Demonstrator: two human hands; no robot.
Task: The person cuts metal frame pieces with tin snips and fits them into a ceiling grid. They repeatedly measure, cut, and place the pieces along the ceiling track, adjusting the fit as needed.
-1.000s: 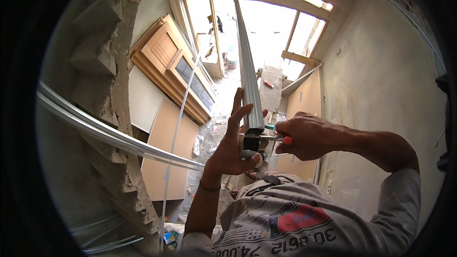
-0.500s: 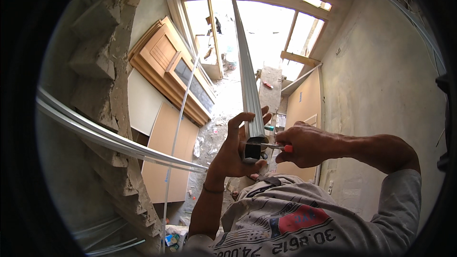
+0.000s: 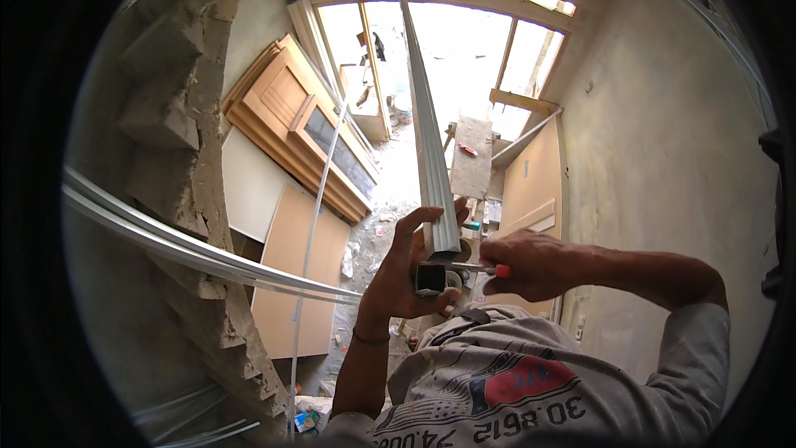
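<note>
A long, pale grey ribbed metal profile (image 3: 434, 174) runs from the bright window side toward me. My left hand (image 3: 394, 278) is wrapped around its near end, thumb and fingers on either side. A dark, square opening with a light rim (image 3: 430, 279) shows at that end, beside the left palm. My right hand (image 3: 526, 261) is closed around a red-handled tool (image 3: 501, 270). The tool's thin metal part points left and lies across the profile's end, just above the dark opening. My fingers hide most of the tool, so its exact kind is unclear.
Wooden door panels (image 3: 290, 116) lean at the left near a rough concrete stair (image 3: 186, 191). Bent white strips (image 3: 207, 241) cross the left side. Ahead stands a plank bench (image 3: 473, 158) with a red tool (image 3: 468, 149) on it. A plastered wall (image 3: 663, 166) rises at right.
The profile's near end and both hands have shifted slightly toward me. The dark opening now sits lower and more to the left, with the tool still across the end.
</note>
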